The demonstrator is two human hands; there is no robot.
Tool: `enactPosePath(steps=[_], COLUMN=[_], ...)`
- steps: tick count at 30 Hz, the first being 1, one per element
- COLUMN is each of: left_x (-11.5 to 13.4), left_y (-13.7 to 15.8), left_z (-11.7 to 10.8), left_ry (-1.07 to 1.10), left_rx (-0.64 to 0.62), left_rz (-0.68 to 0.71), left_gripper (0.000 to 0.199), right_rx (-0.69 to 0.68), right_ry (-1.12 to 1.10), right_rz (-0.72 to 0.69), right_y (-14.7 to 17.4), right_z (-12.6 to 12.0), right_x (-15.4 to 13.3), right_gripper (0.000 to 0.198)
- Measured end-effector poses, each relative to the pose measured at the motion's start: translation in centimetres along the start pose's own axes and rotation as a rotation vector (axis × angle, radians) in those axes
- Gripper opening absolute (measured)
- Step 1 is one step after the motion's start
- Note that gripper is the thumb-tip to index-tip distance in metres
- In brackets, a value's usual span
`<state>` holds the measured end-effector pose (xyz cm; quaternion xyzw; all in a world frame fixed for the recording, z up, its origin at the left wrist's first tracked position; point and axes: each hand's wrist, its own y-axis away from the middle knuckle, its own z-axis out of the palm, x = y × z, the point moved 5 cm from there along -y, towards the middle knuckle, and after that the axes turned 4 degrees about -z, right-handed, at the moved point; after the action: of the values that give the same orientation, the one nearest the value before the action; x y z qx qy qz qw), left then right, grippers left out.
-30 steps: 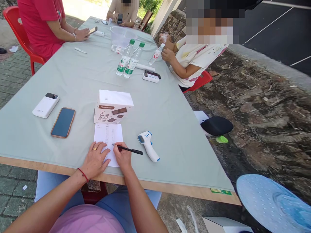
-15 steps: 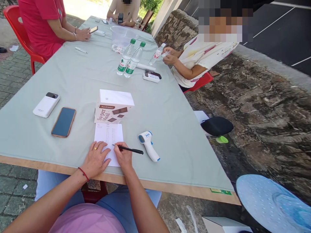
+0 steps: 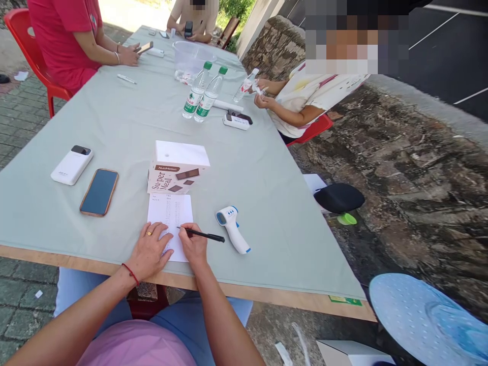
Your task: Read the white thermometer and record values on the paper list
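A white sheet of paper with rows of small handwriting lies near the table's front edge. Flat across its left side, fingers spread, rests my left hand, with a gold ring and a red wrist cord. My right hand pinches a black pen, its tip on the paper. Behind the sheet stands a white and brown Super Meal box. To the right of the pen lies a white and blue infrared thermometer.
A smartphone and a white power bank lie at left. Two green-capped water bottles stand mid-table before a clear plastic tub. Several people sit around the table, one at right handling something small. A blue hat is at lower right.
My hands and the pen stay almost in place. The person at right has shifted their hands around the small item, and the person at left has tilted their phone.
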<state>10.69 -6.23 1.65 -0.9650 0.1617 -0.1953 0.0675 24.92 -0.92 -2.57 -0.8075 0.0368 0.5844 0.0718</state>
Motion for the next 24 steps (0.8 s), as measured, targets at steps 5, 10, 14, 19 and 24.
enactPosePath(steps=[5,10,14,19,24], left_x=[-0.04,-0.03,-0.05,-0.05,-0.06], left_y=[0.01,0.04,0.04,0.05,0.05], left_z=[0.06,0.02,-0.03,-0.01,-0.01], left_ry=[-0.008,0.003,0.005,0.005,0.003], left_rx=[0.0,0.004,0.008,0.002,-0.001], left_rz=[0.003,0.004,0.003,-0.001,-0.005], left_gripper=[0.032,0.032,0.032,0.032,0.031], right_rx=[-0.008,-0.009,-0.004,-0.022,-0.008], right_ry=[0.015,0.016,0.015,0.025,0.008], right_rz=[-0.012,-0.022,-0.038,-0.03,-0.03], right_y=[-0.02,0.02,0.0,0.0,0.03], right_z=[0.02,0.08,0.05,-0.01,-0.09], right_x=[-0.09,-0.25,-0.29,-0.17,-0.4], right_gripper=[0.019,0.018,0.017,0.017,0.017])
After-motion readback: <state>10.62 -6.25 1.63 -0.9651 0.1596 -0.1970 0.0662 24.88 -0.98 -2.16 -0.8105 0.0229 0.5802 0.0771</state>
